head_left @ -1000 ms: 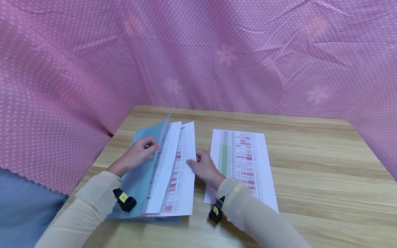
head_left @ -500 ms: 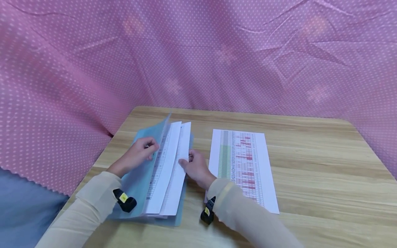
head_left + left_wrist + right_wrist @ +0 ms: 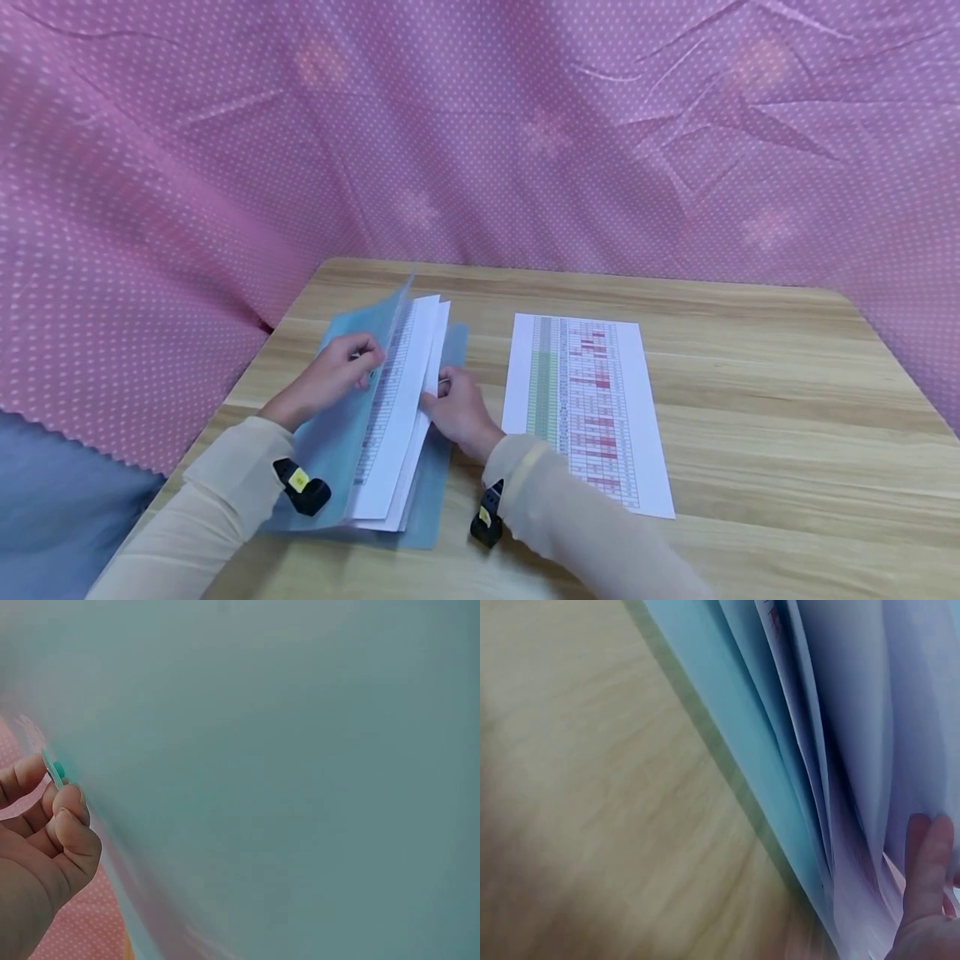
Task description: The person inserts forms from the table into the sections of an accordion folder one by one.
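A translucent blue document folder (image 3: 437, 479) lies on the table, its front cover raised at a slant. My left hand (image 3: 341, 371) pinches the edge of that cover; beside its fingertips a teal snap button (image 3: 58, 769) shows in the left wrist view. Inside the folder, printed sheets (image 3: 396, 433) stand tilted and slightly fanned out. With my right hand (image 3: 459, 408) I pinch the right edge of a sheet between thumb and fingers. In the right wrist view that hand's fingers (image 3: 928, 862) lie against white paper, and several layers spread apart beside them.
A single printed sheet (image 3: 596, 400), with a table in green, grey and red, lies flat to the right of the folder. The wooden table (image 3: 780, 433) extends beyond it. A pink dotted cloth (image 3: 480, 150) hangs behind and at the sides.
My right hand has moved left, bringing the sheet it pinches closer to the others in the folder. More of the folder's back cover shows. My left hand stays in place.
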`<state>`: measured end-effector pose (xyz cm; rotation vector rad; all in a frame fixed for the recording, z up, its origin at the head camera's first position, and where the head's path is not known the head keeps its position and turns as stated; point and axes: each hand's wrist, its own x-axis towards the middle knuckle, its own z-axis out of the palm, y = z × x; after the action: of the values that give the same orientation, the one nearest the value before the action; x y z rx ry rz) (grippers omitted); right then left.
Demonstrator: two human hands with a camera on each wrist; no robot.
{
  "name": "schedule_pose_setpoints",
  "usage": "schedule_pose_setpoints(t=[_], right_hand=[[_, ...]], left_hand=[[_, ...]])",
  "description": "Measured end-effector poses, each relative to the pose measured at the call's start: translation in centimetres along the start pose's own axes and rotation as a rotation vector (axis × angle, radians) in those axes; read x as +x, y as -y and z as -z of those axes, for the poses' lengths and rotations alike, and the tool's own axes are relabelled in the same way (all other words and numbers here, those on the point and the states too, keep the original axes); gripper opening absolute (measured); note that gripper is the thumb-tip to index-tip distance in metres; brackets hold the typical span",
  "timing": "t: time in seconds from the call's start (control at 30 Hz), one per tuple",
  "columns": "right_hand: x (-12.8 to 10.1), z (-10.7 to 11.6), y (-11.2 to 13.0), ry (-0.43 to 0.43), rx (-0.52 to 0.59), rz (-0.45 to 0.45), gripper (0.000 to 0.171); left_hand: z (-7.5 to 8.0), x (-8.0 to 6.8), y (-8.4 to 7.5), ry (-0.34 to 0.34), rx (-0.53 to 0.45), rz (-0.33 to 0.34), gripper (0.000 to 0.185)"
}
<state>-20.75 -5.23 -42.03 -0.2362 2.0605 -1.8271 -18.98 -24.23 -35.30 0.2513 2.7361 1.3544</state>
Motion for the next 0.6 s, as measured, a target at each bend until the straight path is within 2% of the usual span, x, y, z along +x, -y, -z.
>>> schedule_pose_setpoints(t=[0.23, 0.6], right_hand=[[0.2, -0.7, 0.3, 0.001, -0.045, -0.013, 0.028], [0.5, -1.4, 0.4, -0.003, -0.066, -0.037, 0.038]], left_hand=[[0.0, 0.1, 0.1, 0.003, 0.001, -0.011, 0.026], [-0.2, 0.2, 0.2, 0.003, -0.006, -0.016, 0.026]])
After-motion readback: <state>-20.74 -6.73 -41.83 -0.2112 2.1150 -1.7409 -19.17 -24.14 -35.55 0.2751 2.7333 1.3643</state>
